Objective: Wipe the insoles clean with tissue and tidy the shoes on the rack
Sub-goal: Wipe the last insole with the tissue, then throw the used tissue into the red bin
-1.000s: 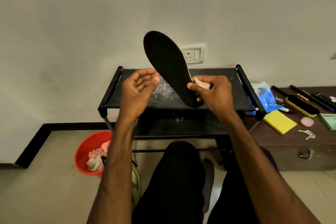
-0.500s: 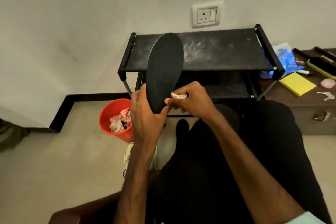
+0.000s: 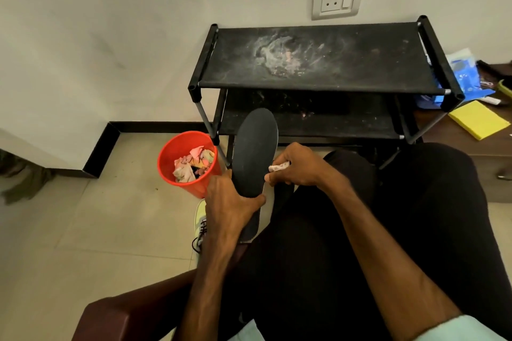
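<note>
Both hands hold a flat black foam insole (image 3: 253,152) over the lap, in front of the black two-tier fabric shoe rack (image 3: 318,61).
Left hand (image 3: 232,202) shows its back to the camera, its grip curled round the insole's lower part with the thumb across its face; the toe end points up. Right hand (image 3: 299,166) has its grip pinching a small crumpled white tissue (image 3: 279,166) at the insole's right edge. A pale green laced shoe (image 3: 201,219) sits on the floor under the left wrist.
</note>
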Available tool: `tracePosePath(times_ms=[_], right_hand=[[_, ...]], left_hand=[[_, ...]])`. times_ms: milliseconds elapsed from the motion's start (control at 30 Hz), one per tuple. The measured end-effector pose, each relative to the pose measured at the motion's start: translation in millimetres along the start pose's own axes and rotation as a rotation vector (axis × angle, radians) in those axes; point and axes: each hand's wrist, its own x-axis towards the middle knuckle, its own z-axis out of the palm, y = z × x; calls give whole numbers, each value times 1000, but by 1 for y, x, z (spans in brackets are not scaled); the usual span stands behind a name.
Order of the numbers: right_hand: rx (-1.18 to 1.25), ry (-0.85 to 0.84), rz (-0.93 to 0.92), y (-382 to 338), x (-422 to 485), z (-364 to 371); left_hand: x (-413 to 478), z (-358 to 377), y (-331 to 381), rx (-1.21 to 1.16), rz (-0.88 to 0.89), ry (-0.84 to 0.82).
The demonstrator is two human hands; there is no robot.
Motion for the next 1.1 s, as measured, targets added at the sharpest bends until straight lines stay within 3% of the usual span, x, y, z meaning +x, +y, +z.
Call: tracePosePath(times_ms=[433,833,1100], right_hand=[[-103,138,194,21,32,16],[-73,-54,265,22,57,16],[-159,-162,320,26,88,9]], left_hand=[[26,12,2,268,-259,-304],[84,84,-19,428,-383,-536],[110,131,-47,459,-437,-564]])
